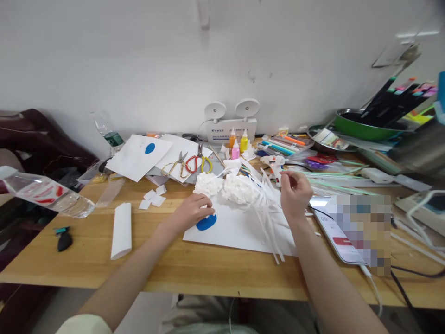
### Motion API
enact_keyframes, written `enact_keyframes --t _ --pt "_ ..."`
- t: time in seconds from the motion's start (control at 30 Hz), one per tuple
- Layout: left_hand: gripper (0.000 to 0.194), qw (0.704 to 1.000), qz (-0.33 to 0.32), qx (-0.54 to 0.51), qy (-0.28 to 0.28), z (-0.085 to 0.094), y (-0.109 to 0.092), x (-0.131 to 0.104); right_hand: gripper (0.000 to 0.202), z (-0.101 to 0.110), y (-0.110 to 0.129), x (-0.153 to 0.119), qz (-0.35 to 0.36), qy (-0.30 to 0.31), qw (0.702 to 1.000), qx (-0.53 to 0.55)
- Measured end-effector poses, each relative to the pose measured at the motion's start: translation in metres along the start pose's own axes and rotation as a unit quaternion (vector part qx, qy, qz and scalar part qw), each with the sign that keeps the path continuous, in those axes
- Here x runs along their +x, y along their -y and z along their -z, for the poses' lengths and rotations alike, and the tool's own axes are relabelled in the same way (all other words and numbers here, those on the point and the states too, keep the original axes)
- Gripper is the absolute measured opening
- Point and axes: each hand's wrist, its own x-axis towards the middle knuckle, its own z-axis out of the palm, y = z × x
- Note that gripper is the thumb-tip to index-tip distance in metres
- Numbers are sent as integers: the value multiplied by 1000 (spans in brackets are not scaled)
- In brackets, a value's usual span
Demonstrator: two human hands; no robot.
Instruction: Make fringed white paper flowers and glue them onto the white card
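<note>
My left hand (192,212) is closed, its fingertips pinched just above a blue disc (206,222) on a white sheet (229,232). Something small and white seems to show at those fingertips, too small to name. Raised over the sheet's right side, my right hand (295,192) has its fingers curled together; whatever they may hold is hidden. Just behind it lies a white hot glue gun (275,163). Two ruffled white clusters (238,189) sit between the hands, and loose white paper strips (266,218) trail down from beside them.
Scissors (175,164) and pliers (202,160) lie on papers at the back. Small paint bottles (235,149) stand before a white emergency light (231,130). A phone (342,236) is on the right, a rolled white paper (121,231) and a water bottle (48,192) on the left.
</note>
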Motion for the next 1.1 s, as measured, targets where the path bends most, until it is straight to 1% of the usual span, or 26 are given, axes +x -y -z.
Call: enact_keyframes --t 0.1,0.27,0.37,0.53,0.63,0.77,1.1 --pt "19 997 -59 30 27 1 8 5 15 0 1 1 1 3 1000 4" --pt "18 988 -146 32 42 2 23 8 14 1 2 2 6 4 1000 5" --pt "19 982 -178 30 59 4 29 9 14 1 3 3 6 3 1000 0" --pt "22 972 -221 28 75 2 31 11 15 2 3 3 -3 8 1000 3" --pt "22 969 -235 30 72 -2 32 11 15 2 2 4 -9 6 1000 6" --pt "22 968 -238 30 69 -4 35 9 15 2 3 4 -16 7 1000 13" --pt "20 968 -245 18 57 -4 38 8 15 2 1 6 -27 -6 999 25"
